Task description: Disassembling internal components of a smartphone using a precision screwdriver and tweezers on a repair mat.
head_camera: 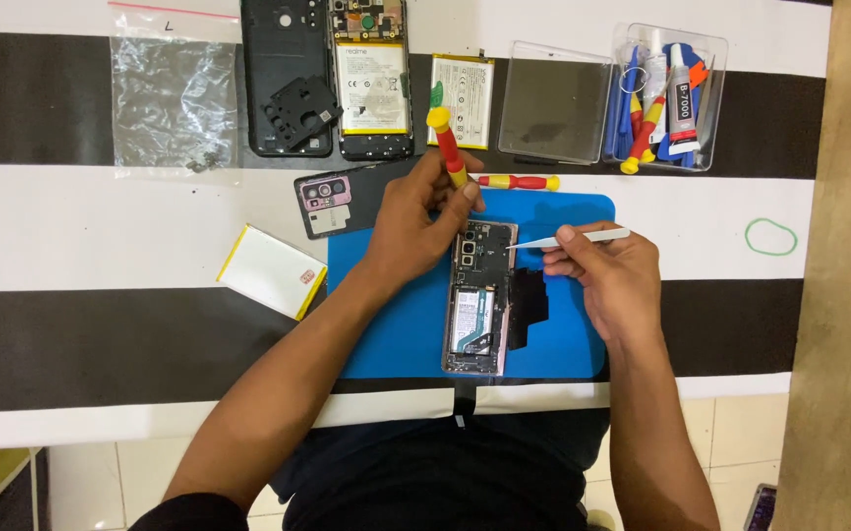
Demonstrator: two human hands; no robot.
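Note:
An opened phone [477, 300] with its back off lies upright on a blue mat [396, 334]. My left hand [415, 221] grips a red and yellow screwdriver [445, 146], its tip down at the phone's top left corner. My right hand [607, 270] pinches white tweezers [568, 239], their point aimed at the phone's upper right edge. A black plate [528, 305] rests on the mat just right of the phone.
A second screwdriver [516, 182] lies above the mat. Behind are a disassembled black phone [374, 79] with its back cover [286, 79], a loose battery [462, 98], a clear tool box [666, 93] with lid [553, 103], a plastic bag [175, 98], a camera cover [332, 202], a white battery [270, 270] and a green ring [770, 236].

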